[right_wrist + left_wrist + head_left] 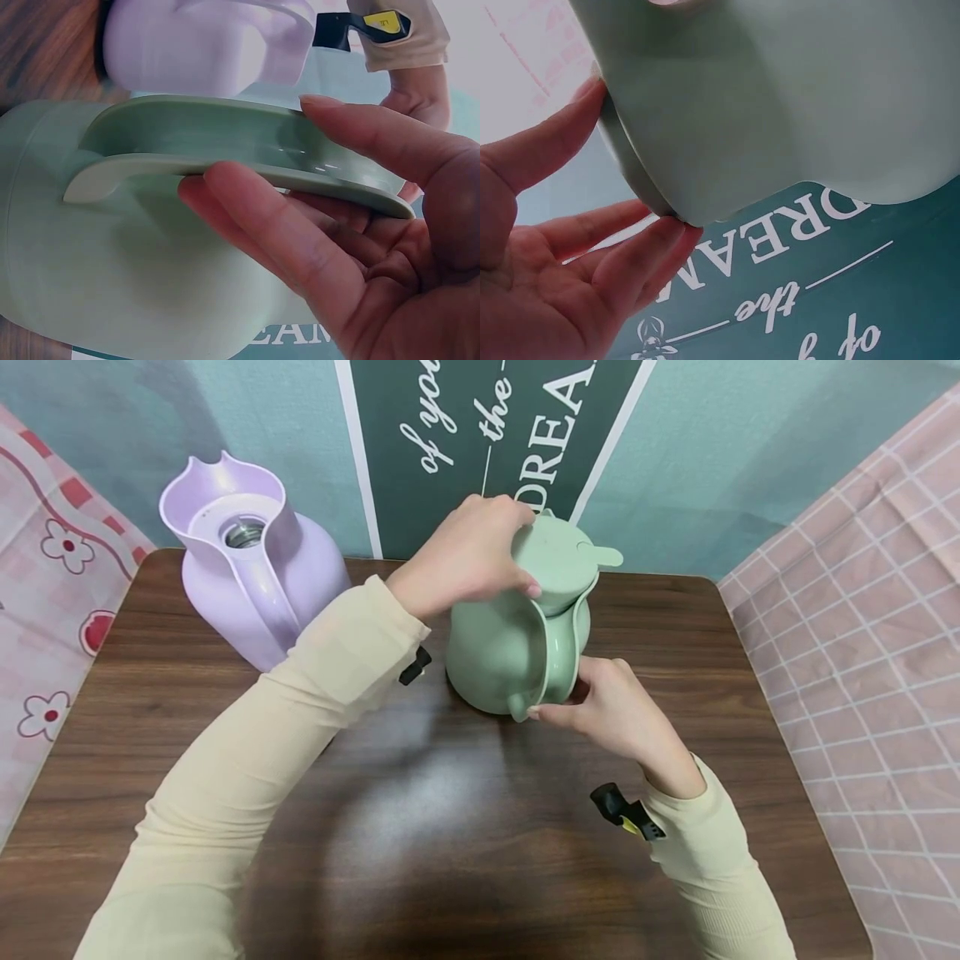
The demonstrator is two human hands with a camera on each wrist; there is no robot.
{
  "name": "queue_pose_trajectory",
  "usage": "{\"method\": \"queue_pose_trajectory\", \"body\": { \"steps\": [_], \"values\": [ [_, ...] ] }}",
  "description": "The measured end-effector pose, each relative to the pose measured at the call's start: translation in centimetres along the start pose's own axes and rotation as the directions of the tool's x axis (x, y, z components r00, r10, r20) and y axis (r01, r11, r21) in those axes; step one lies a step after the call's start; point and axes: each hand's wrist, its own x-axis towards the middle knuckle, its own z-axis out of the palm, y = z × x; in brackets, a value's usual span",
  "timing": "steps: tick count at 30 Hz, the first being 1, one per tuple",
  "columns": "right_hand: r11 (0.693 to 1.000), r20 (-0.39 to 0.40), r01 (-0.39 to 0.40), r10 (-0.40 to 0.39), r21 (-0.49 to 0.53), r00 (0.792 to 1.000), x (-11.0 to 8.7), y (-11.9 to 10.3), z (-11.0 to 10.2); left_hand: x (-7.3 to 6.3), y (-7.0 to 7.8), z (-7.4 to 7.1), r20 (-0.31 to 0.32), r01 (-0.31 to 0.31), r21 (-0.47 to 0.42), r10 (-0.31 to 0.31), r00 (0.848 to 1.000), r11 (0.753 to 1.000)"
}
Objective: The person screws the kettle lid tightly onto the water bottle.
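Observation:
A pale green thermos jug [491, 652] stands upright on the wooden table, its handle [561, 660] facing the person. My left hand [472, 547] holds the round green lid [558, 560] at the jug's top, thumb on the near side and fingers on the far side. A dark gap shows under the lid's near edge; whether it is seated cannot be told. In the left wrist view, the fingers [641, 262] touch the green rim. Low on the handle, my right hand [618, 710] grips with thumb and fingers on opposite sides, as the right wrist view [300, 225] also has it.
To the left stands a lilac thermos jug [262, 577] without a lid, its metallic mouth [244, 533] visible. A dark green lettered panel on a blue cloth [697, 468] hangs behind the table [420, 860]. Pink patterned cloths [885, 635] border both sides.

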Motion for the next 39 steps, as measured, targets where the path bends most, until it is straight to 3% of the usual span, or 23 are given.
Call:
{"method": "queue_pose_trajectory", "body": {
  "steps": [6, 11, 16, 24, 39],
  "values": [
    [1.0, -0.002, 0.001, -0.001, 0.005, 1.0, 0.0, -0.1, 0.0, 0.4, -0.7, -0.3, 0.056, -0.035, -0.023, 0.036, 0.998, 0.999],
    [1.0, 0.002, -0.008, 0.008, 0.011, 1.0, 0.0, 0.0, 0.1, 0.3, -0.9, -0.2, 0.051, -0.067, -0.041, 0.069, 0.996, 0.997],
    [1.0, 0.004, -0.01, 0.01, 0.006, 1.0, 0.0, 0.1, 0.2, 0.2, -0.4, 0.5, -0.01, -0.048, -0.078, 0.047, 0.999, 0.996],
    [1.0, 0.007, -0.016, 0.015, 0.013, 1.0, -0.1, 0.1, 0.2, 0.1, 0.3, 0.8, -0.038, 0.019, -0.021, -0.02, 0.999, 1.0],
    [1.0, 0.0, -0.007, 0.007, 0.001, 1.0, -0.1, 0.0, 0.0, 0.6, -0.1, -0.1, 0.056, 0.043, -0.053, -0.04, 0.998, 0.998]
  ]
}}
